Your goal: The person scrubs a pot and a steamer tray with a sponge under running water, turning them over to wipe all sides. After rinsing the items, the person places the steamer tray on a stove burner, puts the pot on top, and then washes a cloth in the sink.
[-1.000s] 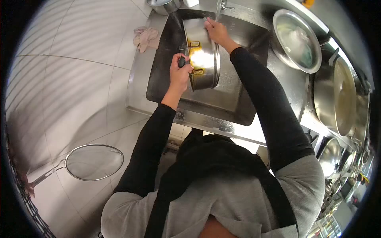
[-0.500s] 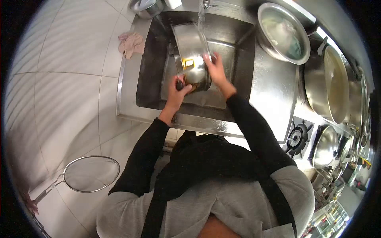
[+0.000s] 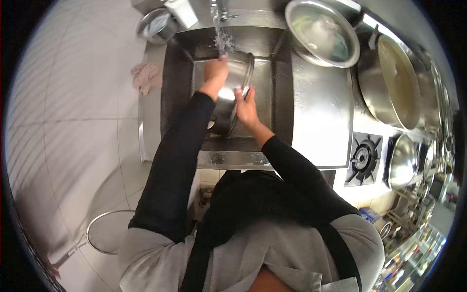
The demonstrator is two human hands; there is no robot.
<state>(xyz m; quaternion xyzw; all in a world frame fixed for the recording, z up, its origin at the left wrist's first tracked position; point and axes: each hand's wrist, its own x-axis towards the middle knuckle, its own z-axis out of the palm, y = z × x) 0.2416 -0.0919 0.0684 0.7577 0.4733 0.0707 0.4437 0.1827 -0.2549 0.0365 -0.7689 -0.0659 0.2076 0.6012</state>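
Note:
A shiny metal pot (image 3: 237,65) lies tilted on its side in the sink (image 3: 284,102), its rim facing right. My right hand (image 3: 247,108) grips that rim, thumb on the outer wall and fingers over the edge. At the pot's upper left, close under the running water (image 3: 223,41), my left hand (image 3: 215,73) is closed. What its fingers hold is hidden from this angle. Water splashes where the stream meets the pot.
A tap (image 3: 224,15) stands behind the sink. At back left are a small metal pot (image 3: 158,28) and a pink cloth (image 3: 146,78). To the right sit a large bowl (image 3: 322,36), a big stockpot (image 3: 372,82) and a gas burner (image 3: 363,158). A strainer (image 3: 104,231) is at lower left.
My left hand has moved from the pot's lower left up to the water stream. The pot has turned and shifted in the sink; my right hand stays on its rim. The camera view has shifted.

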